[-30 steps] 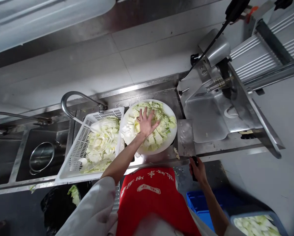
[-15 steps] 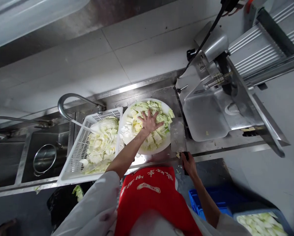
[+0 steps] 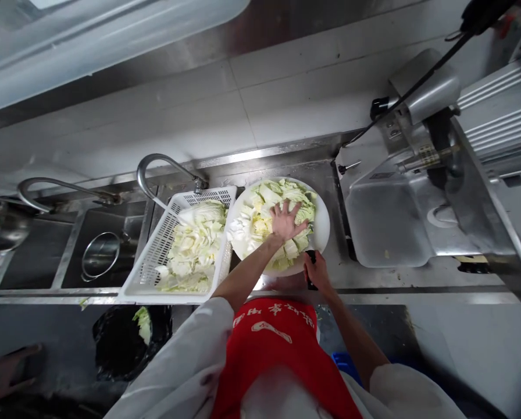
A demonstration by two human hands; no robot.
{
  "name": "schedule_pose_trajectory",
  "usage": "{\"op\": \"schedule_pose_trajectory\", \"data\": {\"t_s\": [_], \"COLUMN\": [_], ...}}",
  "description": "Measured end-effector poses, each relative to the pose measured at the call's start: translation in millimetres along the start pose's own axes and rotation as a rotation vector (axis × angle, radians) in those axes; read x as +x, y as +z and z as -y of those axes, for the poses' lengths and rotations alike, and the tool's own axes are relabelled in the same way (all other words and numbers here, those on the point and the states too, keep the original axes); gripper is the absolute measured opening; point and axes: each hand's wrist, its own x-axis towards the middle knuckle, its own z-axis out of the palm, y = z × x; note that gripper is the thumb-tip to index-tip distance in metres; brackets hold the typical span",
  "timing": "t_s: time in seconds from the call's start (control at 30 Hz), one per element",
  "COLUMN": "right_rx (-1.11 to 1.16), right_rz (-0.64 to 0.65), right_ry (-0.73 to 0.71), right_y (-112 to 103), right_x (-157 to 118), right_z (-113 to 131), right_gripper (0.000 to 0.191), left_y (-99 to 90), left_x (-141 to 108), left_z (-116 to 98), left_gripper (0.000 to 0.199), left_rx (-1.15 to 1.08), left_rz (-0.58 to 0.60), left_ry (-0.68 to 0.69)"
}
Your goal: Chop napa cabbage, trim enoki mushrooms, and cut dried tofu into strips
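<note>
My left hand (image 3: 287, 221) lies with fingers spread on a pile of cut cabbage (image 3: 278, 256), pale green and white. The pile covers much of a round white cutting board (image 3: 323, 224). At the board's near right edge, my right hand (image 3: 317, 272) is closed round the black handle of a cleaver (image 3: 311, 256). The cleaver's blade is hard to make out here, seemingly edge-on or behind the cabbage. Left of the board, a white slotted basket (image 3: 145, 273) holds more cut cabbage (image 3: 195, 244).
A metal slicing machine (image 3: 386, 215) stands right of the board. To the left are steel sinks (image 3: 125, 221) with curved taps (image 3: 164, 158) and a metal pot (image 3: 100, 256). Below the counter sits a black bag (image 3: 112, 343) with a cabbage leaf (image 3: 143, 325).
My right hand has brought the cleaver from beside the board in to its near right edge, and the broad blade face no longer shows. My left hand stays on the cabbage. The view has shifted left.
</note>
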Motion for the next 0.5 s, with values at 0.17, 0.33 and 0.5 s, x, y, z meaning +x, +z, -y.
{"op": "schedule_pose_trajectory", "data": {"t_s": [0.17,0.33,0.5], "right_rx": [0.106,0.063,-0.019], "right_rz": [-0.006,-0.039,-0.054], "right_ry": [0.029,-0.02,-0.088], "right_y": [-6,-17,-12], "right_x": [-10,-18,-25], "right_z": [14,38,77], "right_gripper": [0.056,0.055,0.051], "left_y": [17.8,-0.6,-60.9], "left_x": [2,11,13], "left_z": [-9,-17,-7], "left_gripper": [0.069,0.065,0.065], "left_rx": [-0.144,-0.191,-0.212], "left_rz": [-0.078,-0.189,-0.306], "left_ry": [0.048,0.099,0.121]}}
